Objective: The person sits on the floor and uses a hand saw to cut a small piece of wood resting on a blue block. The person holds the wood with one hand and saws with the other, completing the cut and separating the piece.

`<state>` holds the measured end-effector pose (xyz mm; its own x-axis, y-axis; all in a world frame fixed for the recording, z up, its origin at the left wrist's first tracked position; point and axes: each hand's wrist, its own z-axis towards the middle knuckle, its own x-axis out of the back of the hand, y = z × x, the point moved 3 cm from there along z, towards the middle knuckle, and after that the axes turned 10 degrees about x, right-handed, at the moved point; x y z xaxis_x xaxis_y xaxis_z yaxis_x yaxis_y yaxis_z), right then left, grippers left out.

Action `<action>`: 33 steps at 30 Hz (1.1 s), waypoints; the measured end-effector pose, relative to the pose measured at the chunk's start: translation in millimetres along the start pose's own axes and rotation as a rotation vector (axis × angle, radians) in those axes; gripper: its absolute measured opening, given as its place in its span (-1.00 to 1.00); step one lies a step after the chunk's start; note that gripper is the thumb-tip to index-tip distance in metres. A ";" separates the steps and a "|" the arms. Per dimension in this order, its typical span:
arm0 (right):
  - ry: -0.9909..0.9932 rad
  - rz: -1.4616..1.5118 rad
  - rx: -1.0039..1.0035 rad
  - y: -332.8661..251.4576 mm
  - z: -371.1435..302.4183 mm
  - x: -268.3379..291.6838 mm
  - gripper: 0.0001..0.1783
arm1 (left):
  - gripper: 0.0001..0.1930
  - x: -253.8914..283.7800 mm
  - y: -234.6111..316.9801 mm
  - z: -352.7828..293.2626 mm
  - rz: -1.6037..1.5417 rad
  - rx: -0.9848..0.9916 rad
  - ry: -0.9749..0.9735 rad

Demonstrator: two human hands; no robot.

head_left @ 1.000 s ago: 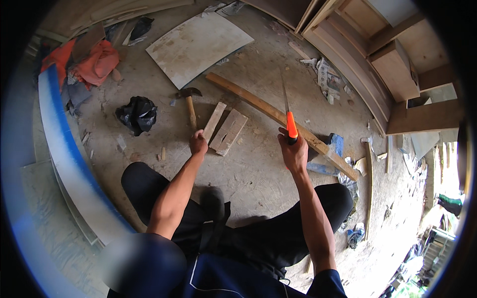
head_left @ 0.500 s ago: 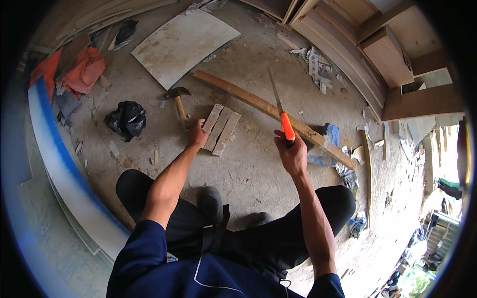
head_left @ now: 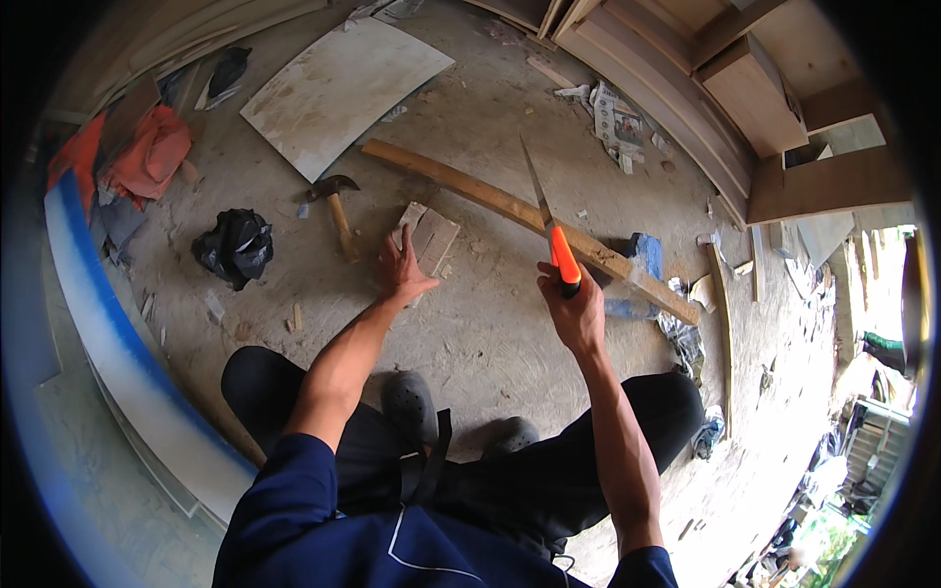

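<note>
My right hand grips the orange handle of a narrow hand saw, its blade pointing up and away over a long wooden plank that lies across the floor. My left hand reaches out with fingers spread, touching the near edge of two small flat wood pieces lying side by side. A hammer with a wooden handle lies just left of those pieces. I am crouched, with dark shoes below my arms.
A large pale board lies at the back. A crumpled black bag sits to the left, orange cloth beyond it. A blue-edged curved panel runs along the left. Timber framing stands at right, with scraps around.
My left hand has slid back from the top of the small wood pieces to their near edge. My right hand and the saw have stayed raised above the plank.
</note>
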<state>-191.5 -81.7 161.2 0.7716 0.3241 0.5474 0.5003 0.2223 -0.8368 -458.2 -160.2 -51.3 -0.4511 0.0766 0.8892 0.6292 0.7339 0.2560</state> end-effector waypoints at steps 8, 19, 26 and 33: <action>0.051 0.048 0.009 2.0 -6.3 17.0 -0.70 | 0.26 20.7 -6.6 8.1 0.247 0.020 0.026; 0.256 0.253 -0.035 20.3 -19.6 120.0 -0.61 | -0.04 -18.5 75.3 -35.6 0.040 -0.207 -0.025; 0.494 0.156 -0.131 53.2 -60.8 219.5 -0.59 | -0.24 -23.3 162.5 -68.5 -0.102 -0.374 -0.078; 0.705 0.287 -0.214 96.2 -88.6 270.9 -0.69 | -0.27 -17.1 305.9 -110.7 -0.009 -0.645 -0.140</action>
<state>100.5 -53.9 228.1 0.9131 -0.3333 0.2349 0.2537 0.0133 -0.9672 -188.0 -11.8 53.8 -0.5090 0.1911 0.8393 0.8583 0.1864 0.4781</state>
